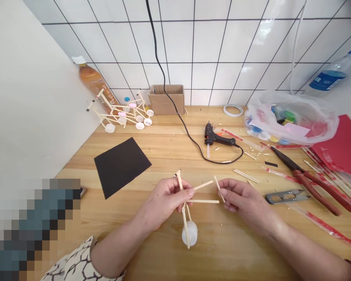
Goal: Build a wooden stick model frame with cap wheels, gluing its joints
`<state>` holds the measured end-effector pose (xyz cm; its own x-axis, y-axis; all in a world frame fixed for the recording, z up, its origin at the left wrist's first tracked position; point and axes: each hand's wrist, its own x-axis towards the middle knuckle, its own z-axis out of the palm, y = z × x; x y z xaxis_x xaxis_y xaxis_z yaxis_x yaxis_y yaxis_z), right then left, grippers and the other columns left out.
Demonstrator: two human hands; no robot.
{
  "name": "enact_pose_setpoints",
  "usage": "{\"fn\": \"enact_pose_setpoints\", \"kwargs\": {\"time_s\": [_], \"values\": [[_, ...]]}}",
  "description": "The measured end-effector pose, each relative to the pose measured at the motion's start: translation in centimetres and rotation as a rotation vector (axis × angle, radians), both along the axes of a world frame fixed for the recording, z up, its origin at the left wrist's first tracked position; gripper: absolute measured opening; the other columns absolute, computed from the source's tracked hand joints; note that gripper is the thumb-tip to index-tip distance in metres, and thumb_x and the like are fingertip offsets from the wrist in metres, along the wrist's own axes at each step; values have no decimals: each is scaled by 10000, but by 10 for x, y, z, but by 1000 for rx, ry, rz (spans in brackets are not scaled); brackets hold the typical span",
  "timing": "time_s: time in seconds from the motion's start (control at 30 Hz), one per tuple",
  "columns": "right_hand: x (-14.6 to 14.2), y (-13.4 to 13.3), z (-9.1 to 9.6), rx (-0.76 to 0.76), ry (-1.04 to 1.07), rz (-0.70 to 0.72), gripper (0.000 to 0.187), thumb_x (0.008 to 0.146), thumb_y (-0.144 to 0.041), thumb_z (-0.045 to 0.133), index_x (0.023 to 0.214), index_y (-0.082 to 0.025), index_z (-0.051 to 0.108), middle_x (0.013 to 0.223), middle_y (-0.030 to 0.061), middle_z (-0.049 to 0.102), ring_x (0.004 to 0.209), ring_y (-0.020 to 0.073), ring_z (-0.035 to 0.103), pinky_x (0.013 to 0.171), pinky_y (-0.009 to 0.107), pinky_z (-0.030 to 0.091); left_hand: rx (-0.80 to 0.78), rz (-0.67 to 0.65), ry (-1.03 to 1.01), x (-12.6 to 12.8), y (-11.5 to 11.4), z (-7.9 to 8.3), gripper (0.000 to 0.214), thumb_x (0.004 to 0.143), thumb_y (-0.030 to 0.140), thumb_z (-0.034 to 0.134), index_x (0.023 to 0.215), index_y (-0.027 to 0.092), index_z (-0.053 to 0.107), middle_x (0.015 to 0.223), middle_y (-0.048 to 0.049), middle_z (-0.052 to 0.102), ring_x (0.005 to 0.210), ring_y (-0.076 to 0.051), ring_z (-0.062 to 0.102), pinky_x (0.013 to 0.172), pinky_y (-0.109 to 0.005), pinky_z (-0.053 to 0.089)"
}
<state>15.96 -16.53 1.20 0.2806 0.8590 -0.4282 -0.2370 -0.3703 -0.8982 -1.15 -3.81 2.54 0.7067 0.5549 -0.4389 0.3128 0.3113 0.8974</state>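
My left hand (166, 201) is closed on a small frame of thin wooden sticks (185, 203) with a white bottle cap (190, 233) hanging at its lower end. It holds the frame just above the wooden table (163, 148). My right hand (241, 201) pinches a short loose stick (219, 188) between thumb and fingers. That stick's tip sits near the free ends of the frame's two side sticks. A black hot glue gun (218, 137) lies on the table beyond my hands, its black cord running up the tiled wall.
A black paper square (121, 164) lies to the left. Finished stick-and-cap models (123, 113) and an orange bottle (95, 84) stand at back left, beside a cardboard box (166, 99). Red-handled pliers (312, 181), grey snips (285, 196), loose sticks, a tape roll (233, 110) and a plastic bag (291, 117) crowd the right.
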Motion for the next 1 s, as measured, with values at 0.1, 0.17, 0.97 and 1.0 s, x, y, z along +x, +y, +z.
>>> {"fn": "enact_pose_setpoints", "kwargs": {"time_s": [0.1,0.17,0.97,1.0], "values": [[-5,-2,-5,22,77,-14,294,743,-433,667,835,-162,600,625,-45,462,524,61,343,502,218,261,10,2,10,0,0,1,226,704,361,658,729,144,602,568,12,592,503,-83,472,499,-196,359],[-6,-4,-7,28,100,-10,270,750,-413,667,818,-159,605,620,-46,466,522,57,344,501,216,256,13,-2,14,-1,0,1,234,703,369,660,728,143,605,562,16,579,513,-88,486,502,-196,362],[-6,-6,-3,36,106,-5,214,806,-394,623,828,-186,580,624,-54,447,551,69,320,517,223,248,-31,-1,39,2,-4,2,229,701,365,661,716,143,605,542,0,609,470,-72,436,475,-190,350],[-7,-6,-2,35,108,-3,213,806,-395,623,830,-187,581,626,-53,450,550,69,320,516,223,248,-30,-3,37,2,-4,2,230,702,366,660,714,143,604,543,0,609,469,-73,437,477,-192,352]]}}
